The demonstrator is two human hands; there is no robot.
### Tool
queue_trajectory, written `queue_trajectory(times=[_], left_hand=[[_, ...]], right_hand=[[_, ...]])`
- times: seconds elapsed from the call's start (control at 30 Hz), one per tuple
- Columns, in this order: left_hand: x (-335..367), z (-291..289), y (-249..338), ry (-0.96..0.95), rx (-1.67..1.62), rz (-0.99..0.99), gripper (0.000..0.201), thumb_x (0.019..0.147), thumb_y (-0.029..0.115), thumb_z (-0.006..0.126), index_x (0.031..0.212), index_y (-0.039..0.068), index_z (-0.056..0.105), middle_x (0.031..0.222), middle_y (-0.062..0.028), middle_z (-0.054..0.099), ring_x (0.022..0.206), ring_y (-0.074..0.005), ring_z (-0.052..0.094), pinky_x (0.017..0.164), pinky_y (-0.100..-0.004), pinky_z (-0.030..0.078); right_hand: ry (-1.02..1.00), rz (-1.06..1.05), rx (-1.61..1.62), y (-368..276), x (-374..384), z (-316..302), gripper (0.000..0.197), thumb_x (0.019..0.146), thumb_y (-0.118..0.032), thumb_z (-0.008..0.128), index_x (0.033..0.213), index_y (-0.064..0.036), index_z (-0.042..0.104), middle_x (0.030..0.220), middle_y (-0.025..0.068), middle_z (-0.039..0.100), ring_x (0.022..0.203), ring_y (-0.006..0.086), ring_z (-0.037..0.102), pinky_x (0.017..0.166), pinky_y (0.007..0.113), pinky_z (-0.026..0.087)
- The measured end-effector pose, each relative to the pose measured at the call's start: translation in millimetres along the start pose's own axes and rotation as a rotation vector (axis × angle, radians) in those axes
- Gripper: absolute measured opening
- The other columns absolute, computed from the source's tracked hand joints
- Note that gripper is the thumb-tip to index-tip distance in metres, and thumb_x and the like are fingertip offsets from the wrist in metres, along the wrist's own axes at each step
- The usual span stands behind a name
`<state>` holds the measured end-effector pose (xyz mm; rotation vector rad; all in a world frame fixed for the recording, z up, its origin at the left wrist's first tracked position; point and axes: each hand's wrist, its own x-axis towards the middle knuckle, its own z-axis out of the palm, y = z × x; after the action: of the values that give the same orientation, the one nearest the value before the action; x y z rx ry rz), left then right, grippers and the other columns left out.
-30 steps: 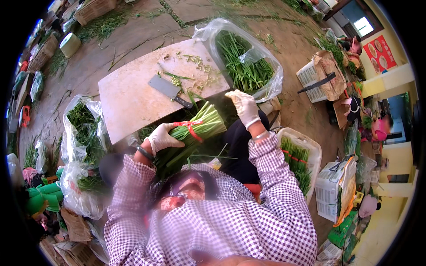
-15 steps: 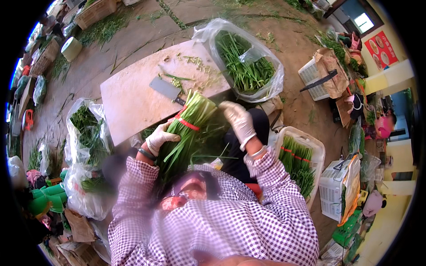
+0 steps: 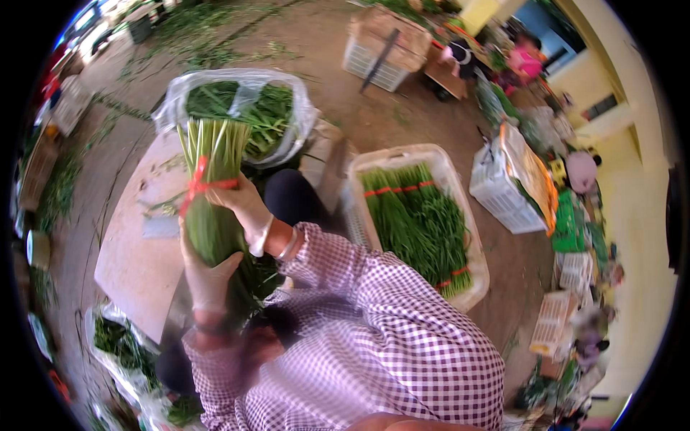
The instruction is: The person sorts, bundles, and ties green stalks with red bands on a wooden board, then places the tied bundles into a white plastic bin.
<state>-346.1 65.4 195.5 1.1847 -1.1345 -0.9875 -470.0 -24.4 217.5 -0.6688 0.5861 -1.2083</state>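
A thick bunch of what look like garlic chives (image 3: 209, 233) stands upright before me, pale cut ends up. A red tie (image 3: 195, 188) goes around it below those ends. My left hand (image 3: 209, 279), in a pale glove, wraps the leafy part lower down. At the tie, my gloved right hand (image 3: 244, 207) is closed on the bunch, fingers against the red band. Behind the bunch lies a pale board (image 3: 129, 248) with a knife blade (image 3: 159, 227); the bunch covers the rest of the knife.
A white plastic crate (image 3: 477, 284) holding several red-banded bunches stands at my right. Beyond the board sits a clear plastic bag (image 3: 305, 118) of greens; another bag of greens (image 3: 115, 341) is at lower left. Farther right are more crates (image 3: 496, 190) and other people (image 3: 523, 63).
My view has turned to the right. My right hand, apart from the bunch before, now grips it at the red tie. The bunch is more upright, still in my left hand.
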Motion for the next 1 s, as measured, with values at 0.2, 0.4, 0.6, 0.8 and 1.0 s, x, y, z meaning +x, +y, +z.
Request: queue_trajectory(times=[0.2, 0.4, 0.6, 0.8, 1.0], left_hand=[[-7, -12, -43, -0.276, 0.297, -0.432, 0.058, 0.078, -0.002, 0.066, 0.134, 0.001, 0.05, 0.105, -0.0129, 0.066, 0.087, -0.0169, 0.065, 0.07, -0.0293, 0.053], [-45, -65, -37, -0.327, 0.123, -0.438, 0.049, 0.088, 0.003, 0.066, 0.135, 0.0, 0.053, 0.106, -0.0042, 0.066, 0.09, -0.01, 0.06, 0.078, -0.0226, 0.05], [-92, -162, -84, -0.029, 0.119, -0.603, 0.044, 0.086, 0.014, 0.068, 0.126, -0.001, 0.06, 0.099, -0.0027, 0.066, 0.092, -0.0118, 0.058, 0.076, -0.025, 0.046], [-99, -185, -77, 0.104, 0.212, -0.562, 0.044, 0.086, 0.026, 0.072, 0.123, 0.004, 0.064, 0.095, 0.0004, 0.064, 0.086, -0.0112, 0.057, 0.075, -0.0266, 0.043], [-84, -151, -41, 0.123, 0.3, -0.54, 0.05, 0.089, 0.026, 0.071, 0.13, 0.001, 0.058, 0.099, -0.0017, 0.065, 0.087, -0.0122, 0.058, 0.08, -0.0272, 0.046]], right_hand=[[0.118, -0.395, -0.098, -87, 23, -92, 0.029, 0.092, -0.025, 0.065, 0.115, -0.0074, 0.064, 0.106, 0.0029, 0.067, 0.093, 0.0141, 0.064, 0.087, 0.031, 0.053], [0.026, -0.001, -0.27, -281, -60, -166, 0.041, 0.096, -0.028, 0.06, 0.126, -0.0013, 0.059, 0.115, 0.0104, 0.068, 0.102, 0.0211, 0.066, 0.096, 0.036, 0.051], [0.281, 0.562, -1.173, -352, -120, -345, 0.047, 0.077, -0.026, 0.079, 0.117, -0.0045, 0.067, 0.108, 0.0088, 0.07, 0.098, 0.0177, 0.065, 0.089, 0.031, 0.05], [0.473, 0.798, -1.692, -266, -102, -489, 0.082, 0.057, -0.051, 0.086, 0.121, -0.0021, 0.066, 0.119, 0.0192, 0.067, 0.116, 0.0293, 0.06, 0.097, 0.036, 0.046], [0.928, 0.446, -1.539, -140, -100, -571, 0.123, 0.061, -0.056, 0.086, 0.15, 0.003, 0.025, 0.143, 0.0249, 0.047, 0.132, 0.034, 0.047, 0.11, 0.037, 0.037]])
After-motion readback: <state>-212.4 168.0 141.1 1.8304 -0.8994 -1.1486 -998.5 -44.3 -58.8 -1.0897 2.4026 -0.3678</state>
